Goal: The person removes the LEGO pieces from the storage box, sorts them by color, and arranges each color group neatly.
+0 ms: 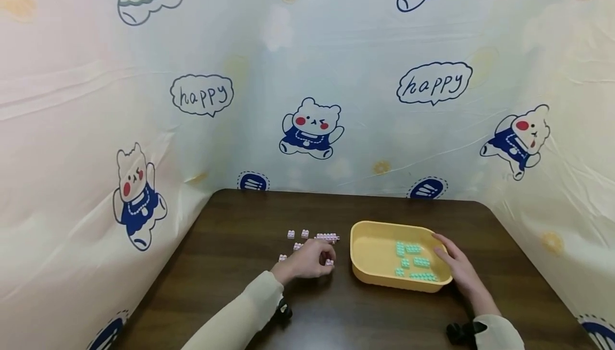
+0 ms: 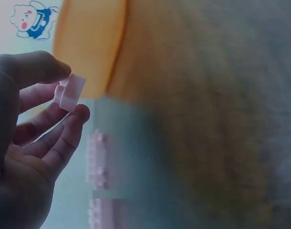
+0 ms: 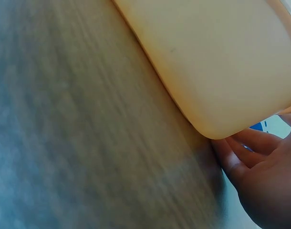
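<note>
My left hand (image 1: 307,260) pinches a small pink toy building brick (image 2: 73,93) between thumb and fingertips, just left of the yellow tray (image 1: 379,279). In the left wrist view the brick's smooth side faces the camera. Behind that hand several loose pink bricks (image 1: 326,237) lie on the table. Over at the tray's right side, my right hand (image 1: 458,267) holds the rim, thumb over the edge. The right wrist view shows its fingers (image 3: 257,141) along the outer wall. Inside the tray, several mint-green bricks (image 1: 422,262) lie on the right half of the floor.
The dark wooden table (image 1: 230,227) has rounded far corners. A pale printed curtain (image 1: 370,126) with bears and speech bubbles hangs behind it and along both sides. Black straps with cameras sit on both wrists.
</note>
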Tool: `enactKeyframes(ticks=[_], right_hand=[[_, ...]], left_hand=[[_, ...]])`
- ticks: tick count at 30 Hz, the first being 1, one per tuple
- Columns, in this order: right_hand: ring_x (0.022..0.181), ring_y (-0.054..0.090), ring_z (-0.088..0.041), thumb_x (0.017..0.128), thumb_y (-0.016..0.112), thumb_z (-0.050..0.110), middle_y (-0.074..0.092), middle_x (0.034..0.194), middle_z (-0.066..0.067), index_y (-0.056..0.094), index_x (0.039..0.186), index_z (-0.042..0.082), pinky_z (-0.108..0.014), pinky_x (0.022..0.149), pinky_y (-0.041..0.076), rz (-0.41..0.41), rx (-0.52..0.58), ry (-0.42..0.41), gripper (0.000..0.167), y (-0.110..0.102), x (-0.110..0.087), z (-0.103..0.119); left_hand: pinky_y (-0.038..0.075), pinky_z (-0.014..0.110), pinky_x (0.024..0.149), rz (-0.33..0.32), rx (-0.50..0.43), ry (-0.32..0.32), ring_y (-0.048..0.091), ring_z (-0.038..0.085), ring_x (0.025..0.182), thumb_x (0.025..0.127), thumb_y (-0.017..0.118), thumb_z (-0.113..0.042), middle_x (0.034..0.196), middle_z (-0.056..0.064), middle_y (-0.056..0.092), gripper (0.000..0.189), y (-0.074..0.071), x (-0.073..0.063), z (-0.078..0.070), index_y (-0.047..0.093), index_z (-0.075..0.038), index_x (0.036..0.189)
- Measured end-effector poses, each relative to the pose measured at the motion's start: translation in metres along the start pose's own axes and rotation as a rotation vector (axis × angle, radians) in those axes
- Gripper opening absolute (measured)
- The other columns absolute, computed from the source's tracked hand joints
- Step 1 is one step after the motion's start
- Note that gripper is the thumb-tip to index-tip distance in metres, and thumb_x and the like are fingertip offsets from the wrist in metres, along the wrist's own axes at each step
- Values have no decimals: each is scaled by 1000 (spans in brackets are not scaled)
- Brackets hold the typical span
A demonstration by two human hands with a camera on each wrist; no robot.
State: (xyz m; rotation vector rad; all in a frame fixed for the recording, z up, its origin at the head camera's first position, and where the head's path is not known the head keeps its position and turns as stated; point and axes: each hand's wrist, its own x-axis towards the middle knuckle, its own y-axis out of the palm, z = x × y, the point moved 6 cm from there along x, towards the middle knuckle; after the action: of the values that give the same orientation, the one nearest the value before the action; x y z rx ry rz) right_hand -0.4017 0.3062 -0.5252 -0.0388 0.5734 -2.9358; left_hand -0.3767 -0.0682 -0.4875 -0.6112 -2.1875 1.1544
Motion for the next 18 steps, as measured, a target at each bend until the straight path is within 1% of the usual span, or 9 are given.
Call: enactKeyframes(ticks=[5,7,12,18], right_hand=[[139,23,-40,103,42,42,11,160,-23,24,154,9,-9,80,40,2,-4,-3,63,0,-1,-1],[140,21,-41,103,42,43,11,160,-23,25,153,9,-8,81,39,0,-10,-3,63,0,-1,-2],[140,21,-41,103,42,43,11,160,-23,24,153,9,-7,80,39,-6,-19,2,64,-1,-1,-4],[140,20,-42,103,42,42,10,160,-24,25,153,10,-9,80,40,-2,-10,-8,62,-1,0,-2]], left_hand=[[42,11,64,13,52,-19,56,4,71,79,72,-17,79,-9,58,5,11,-3,7,69,-16,83],[42,11,64,15,60,-19,55,4,71,79,72,-17,79,-9,59,5,14,-3,8,69,-16,82],[43,12,64,8,49,1,59,9,72,78,71,-16,79,-5,63,6,17,-2,9,70,-14,83],[42,11,63,17,66,-9,57,4,70,78,71,-17,78,-7,62,5,20,1,14,69,-16,81]])
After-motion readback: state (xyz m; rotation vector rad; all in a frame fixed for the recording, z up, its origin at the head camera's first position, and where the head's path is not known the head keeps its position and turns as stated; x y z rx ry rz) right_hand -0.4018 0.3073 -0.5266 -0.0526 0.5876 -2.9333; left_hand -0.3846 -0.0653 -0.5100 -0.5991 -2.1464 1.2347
